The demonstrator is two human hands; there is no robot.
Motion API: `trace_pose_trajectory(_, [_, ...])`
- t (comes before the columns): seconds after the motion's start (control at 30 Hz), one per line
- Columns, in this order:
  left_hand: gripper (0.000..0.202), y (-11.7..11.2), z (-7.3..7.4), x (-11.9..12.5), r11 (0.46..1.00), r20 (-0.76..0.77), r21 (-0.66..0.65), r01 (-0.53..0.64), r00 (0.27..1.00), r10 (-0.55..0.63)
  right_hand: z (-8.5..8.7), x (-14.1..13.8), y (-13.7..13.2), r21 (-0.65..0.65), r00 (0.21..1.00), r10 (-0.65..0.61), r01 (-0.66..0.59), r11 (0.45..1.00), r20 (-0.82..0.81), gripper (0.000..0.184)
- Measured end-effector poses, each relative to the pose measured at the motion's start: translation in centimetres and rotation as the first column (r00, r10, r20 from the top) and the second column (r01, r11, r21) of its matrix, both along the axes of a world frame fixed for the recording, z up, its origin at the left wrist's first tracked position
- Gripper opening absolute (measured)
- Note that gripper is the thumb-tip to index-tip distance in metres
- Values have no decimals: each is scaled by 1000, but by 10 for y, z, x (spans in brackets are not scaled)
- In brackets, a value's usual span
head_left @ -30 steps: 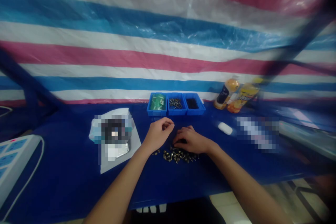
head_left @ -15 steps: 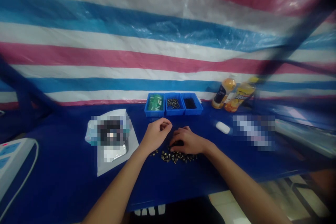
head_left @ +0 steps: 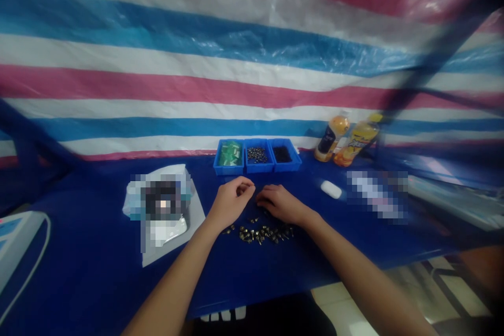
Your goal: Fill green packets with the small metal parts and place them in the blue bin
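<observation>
Hovering | left hand [head_left: 231, 202] curled, cannot tell if holding anything | right hand [head_left: 280, 204] open, empty, just above scattered metal fittings [head_left: 263, 234] — hard, light, best pinched singly

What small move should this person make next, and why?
Probably the right hand should pinch one of the loose metal parts, since they lie scattered just below it, and the middle blue bin appears to hold similar pieces.

Tiny metal parts [head_left: 262, 234], type unclear
</observation>
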State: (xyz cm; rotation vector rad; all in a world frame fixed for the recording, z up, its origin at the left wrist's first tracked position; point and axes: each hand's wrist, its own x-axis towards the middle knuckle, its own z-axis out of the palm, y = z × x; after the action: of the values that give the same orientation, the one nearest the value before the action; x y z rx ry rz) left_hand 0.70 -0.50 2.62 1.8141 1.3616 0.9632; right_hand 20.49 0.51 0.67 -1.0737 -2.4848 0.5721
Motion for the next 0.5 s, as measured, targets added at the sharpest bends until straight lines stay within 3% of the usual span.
trace_pose_trajectory(0.13, [18,0,0,0,1000,3,17,-6,1000,6,0,1,2,-111,970,-65,40,993,-233,15])
trace_pose_trajectory(0.3, [23,-3,4,3,996,1,10,87,996,-87,2,2,7,-410,790,-270,26,912,-550,26])
trace_pose_trajectory(0.4, [24,-6,4,5,987,-15,7,163,986,-163,1,2,9,-485,717,-325,-21,874,-617,31])
trace_pose_trajectory(0.5, [19,-8,4,8,985,-27,13,175,984,-174,1,1,9,-507,695,-333,-53,860,-637,31])
